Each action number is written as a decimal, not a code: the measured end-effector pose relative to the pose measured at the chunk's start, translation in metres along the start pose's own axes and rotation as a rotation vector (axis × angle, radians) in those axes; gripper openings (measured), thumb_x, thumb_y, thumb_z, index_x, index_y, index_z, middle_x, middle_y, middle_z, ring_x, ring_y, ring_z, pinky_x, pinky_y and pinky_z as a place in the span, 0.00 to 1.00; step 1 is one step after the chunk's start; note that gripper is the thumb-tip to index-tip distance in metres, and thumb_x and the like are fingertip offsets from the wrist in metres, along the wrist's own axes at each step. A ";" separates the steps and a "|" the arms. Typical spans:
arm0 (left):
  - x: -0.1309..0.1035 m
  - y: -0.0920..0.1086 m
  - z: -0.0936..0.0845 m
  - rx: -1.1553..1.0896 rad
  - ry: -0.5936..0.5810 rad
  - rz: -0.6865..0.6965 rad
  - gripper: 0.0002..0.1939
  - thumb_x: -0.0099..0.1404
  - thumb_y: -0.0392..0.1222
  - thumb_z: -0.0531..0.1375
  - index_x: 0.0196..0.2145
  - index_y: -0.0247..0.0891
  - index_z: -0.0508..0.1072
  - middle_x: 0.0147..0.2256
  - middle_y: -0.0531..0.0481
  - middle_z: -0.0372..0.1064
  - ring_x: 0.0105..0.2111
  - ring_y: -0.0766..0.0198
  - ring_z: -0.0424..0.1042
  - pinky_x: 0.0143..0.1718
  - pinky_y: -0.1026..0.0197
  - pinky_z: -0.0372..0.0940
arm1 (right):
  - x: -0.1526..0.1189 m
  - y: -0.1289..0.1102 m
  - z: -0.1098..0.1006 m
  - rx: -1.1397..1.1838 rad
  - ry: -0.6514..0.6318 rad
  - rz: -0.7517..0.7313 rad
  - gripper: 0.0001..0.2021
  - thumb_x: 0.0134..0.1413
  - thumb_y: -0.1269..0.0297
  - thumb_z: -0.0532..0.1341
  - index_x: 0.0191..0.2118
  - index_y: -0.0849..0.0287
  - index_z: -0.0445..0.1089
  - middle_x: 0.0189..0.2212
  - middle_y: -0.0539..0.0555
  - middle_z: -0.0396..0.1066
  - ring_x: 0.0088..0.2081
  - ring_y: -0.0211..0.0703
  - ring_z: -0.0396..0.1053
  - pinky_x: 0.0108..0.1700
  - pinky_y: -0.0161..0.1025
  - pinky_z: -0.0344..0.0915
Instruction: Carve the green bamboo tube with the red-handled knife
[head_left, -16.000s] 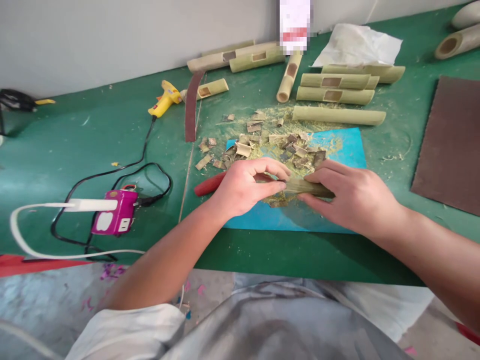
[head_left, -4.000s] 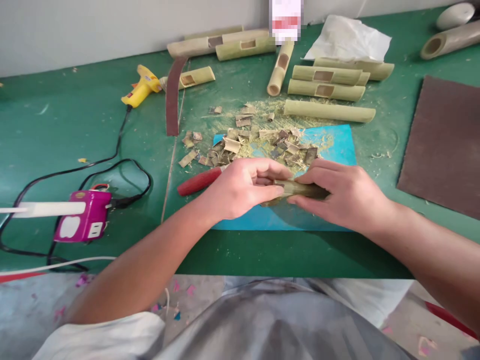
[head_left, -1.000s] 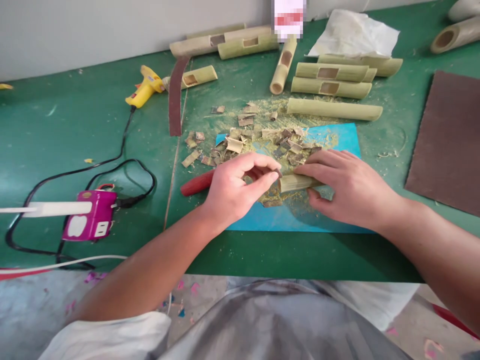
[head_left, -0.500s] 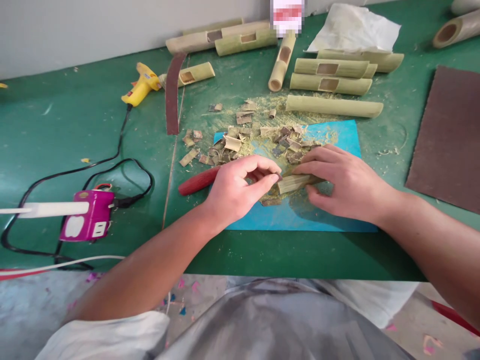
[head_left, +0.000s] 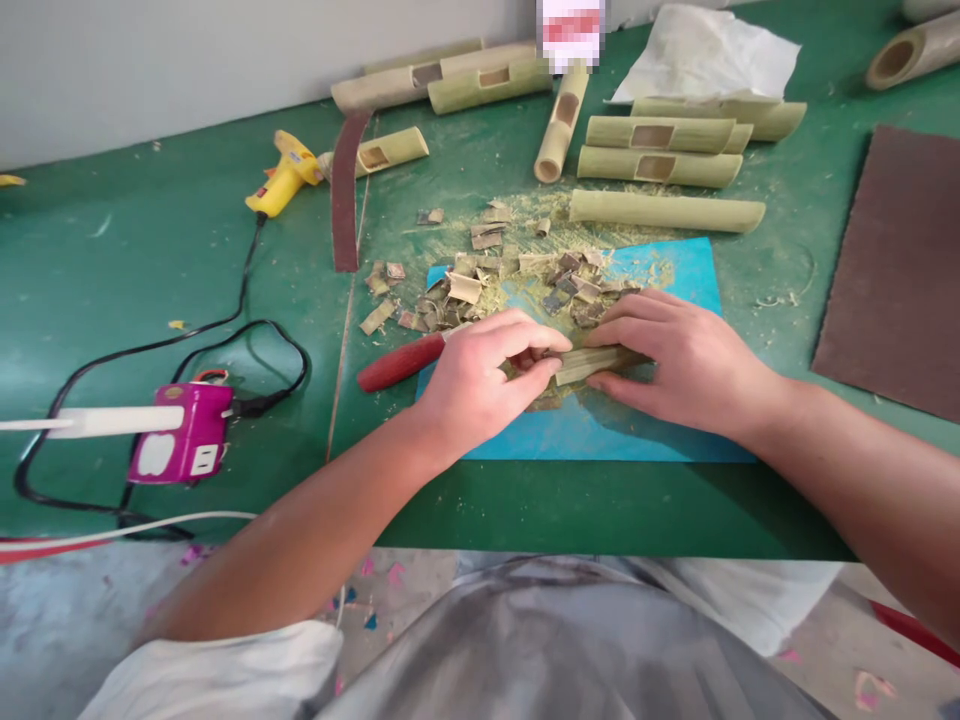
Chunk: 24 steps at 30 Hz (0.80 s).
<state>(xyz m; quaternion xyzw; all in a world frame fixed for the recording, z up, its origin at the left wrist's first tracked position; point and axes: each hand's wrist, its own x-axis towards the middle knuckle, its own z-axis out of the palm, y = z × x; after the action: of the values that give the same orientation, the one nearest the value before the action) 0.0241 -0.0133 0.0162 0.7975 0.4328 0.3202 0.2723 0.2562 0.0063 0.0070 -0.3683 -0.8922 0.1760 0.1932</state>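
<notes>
My right hand point(head_left: 686, 360) is closed over a short piece of split bamboo point(head_left: 586, 366), thumb on the near side and fingers on the far side. My left hand point(head_left: 487, 370) pinches at the bamboo's left end. A small dark scrap like sandpaper showed between its fingertips a moment ago; now the fingers mostly hide it. Beneath both hands lies a blue sheet point(head_left: 525, 442). A red handle point(head_left: 401, 363) sticks out left of my left hand, the rest of that tool being hidden. Just beyond are curled sandpaper scraps point(head_left: 465, 287) and pale dust.
Bamboo tubes, some with cut windows, lie at the back, including a plain one point(head_left: 667, 211). A brown sandpaper strip point(head_left: 346, 195) rests near a yellow glue gun point(head_left: 285, 175). Its cord runs toward a purple power adapter point(head_left: 184, 432). A large brown sheet point(head_left: 896, 275) lies right.
My left fingertips have moved slightly right, onto the bamboo's end. My right thumb has shifted left along its near side. The bamboo stays in nearly the same place.
</notes>
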 end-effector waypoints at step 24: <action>0.004 0.002 0.001 -0.013 0.029 -0.068 0.08 0.67 0.32 0.61 0.39 0.38 0.81 0.37 0.49 0.77 0.37 0.65 0.75 0.40 0.63 0.70 | 0.003 0.001 -0.001 0.048 -0.018 0.072 0.08 0.55 0.59 0.64 0.39 0.56 0.73 0.39 0.57 0.76 0.44 0.53 0.72 0.44 0.47 0.67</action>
<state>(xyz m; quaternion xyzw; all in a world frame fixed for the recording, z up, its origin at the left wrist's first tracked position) 0.0277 -0.0113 0.0184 0.7758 0.4615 0.3251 0.2817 0.2555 0.0092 0.0081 -0.3938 -0.8757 0.2072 0.1876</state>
